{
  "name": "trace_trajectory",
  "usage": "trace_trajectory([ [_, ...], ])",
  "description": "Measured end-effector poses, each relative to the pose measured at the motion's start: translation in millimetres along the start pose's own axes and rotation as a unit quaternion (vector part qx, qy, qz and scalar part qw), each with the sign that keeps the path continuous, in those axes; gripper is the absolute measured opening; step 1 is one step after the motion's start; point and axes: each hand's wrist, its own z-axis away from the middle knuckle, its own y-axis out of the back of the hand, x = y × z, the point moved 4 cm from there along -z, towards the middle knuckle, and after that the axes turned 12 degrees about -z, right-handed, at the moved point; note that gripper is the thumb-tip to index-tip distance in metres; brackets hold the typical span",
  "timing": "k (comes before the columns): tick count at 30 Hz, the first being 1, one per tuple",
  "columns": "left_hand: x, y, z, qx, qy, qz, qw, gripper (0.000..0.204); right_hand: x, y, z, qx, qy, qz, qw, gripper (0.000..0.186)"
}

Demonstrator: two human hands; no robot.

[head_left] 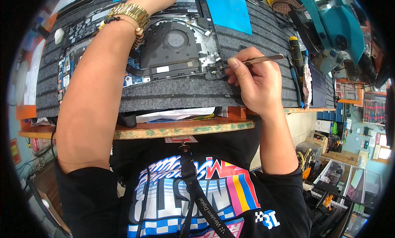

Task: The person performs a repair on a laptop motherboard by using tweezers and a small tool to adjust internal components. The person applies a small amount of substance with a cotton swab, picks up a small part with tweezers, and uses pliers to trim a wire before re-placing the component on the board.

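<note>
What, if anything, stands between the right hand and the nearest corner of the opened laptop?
Nothing visible does. The right hand, pinching a thin metal tool, is right beside that corner of the laptop; whether they touch is unclear. The left forearm crosses the laptop farther left, away from that corner.

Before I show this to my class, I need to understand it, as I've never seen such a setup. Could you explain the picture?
There is no machine here, just a person's bare hands. The picture comes from a wide camera worn on the head, looking down, so straight edges bend near the rim. On a grey striped mat lies an opened laptop, its round fan showing. The right hand has a slim metal tool in its grip, near the laptop's corner. The left forearm reaches across the laptop; its hand is out of view. A blue sheet lies beyond.
</note>
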Motion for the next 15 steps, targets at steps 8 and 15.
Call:
trace_trajectory([
  [8, -8.7, -14.3, -8.5, 0.021, 0.035, -0.005, 0.999, 0.043, -6.5, 4.1, 1.2, -0.015, 0.027, 0.072, 0.997, 0.011],
  [15, -1.3, -2.2, -0.4, 0.005, 0.054, 0.031, 0.998, 0.044, -15.0, 0.6, -4.2, -0.03, 0.057, 0.08, 0.995, 0.013],
])
